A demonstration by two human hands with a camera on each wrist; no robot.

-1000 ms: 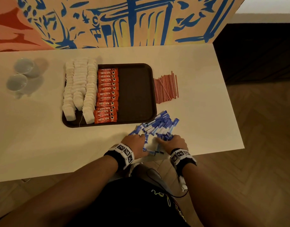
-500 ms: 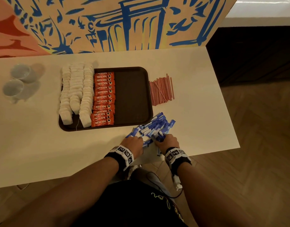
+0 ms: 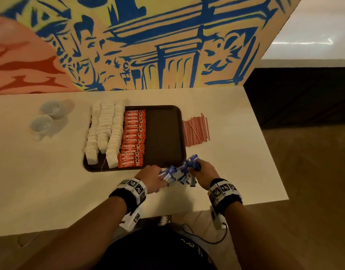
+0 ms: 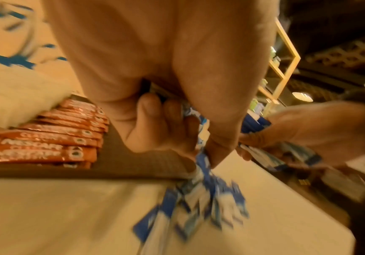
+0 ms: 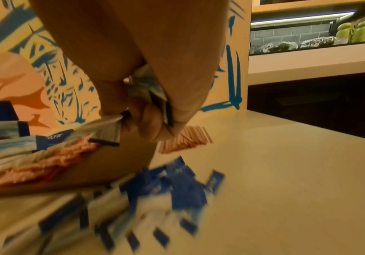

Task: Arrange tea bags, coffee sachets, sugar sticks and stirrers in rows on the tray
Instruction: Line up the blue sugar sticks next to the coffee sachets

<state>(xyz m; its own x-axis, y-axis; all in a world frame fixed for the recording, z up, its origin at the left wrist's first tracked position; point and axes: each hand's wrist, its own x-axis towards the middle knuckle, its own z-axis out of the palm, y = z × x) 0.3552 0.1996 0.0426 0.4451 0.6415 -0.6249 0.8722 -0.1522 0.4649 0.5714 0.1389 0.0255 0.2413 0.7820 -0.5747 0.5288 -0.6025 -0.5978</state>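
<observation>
A dark brown tray [image 3: 163, 129] holds rows of white tea bags [image 3: 105, 131] on its left and a row of orange coffee sachets [image 3: 133, 138] beside them. Its right half is bare. Both hands hold a bunch of blue-and-white sugar sticks [image 3: 179, 171] just above the table at the tray's near right corner. My left hand [image 3: 154, 177] grips the bunch's left end [image 4: 201, 134]; my right hand [image 3: 203, 171] grips its right end [image 5: 153, 93]. Some sticks hang or fall below the hands [image 5: 172, 191]. Red stirrers [image 3: 196, 129] lie on the table right of the tray.
Two pale cups [image 3: 46, 117] stand at the table's far left. A painted blue and orange panel [image 3: 148, 45] rises behind the white table [image 3: 41, 182]. The table's right edge and wooden floor [image 3: 313, 172] are to the right.
Both hands have gathered the spread sugar sticks into a bunch, lifted it off the table and carried it forward towards the tray's near right corner.
</observation>
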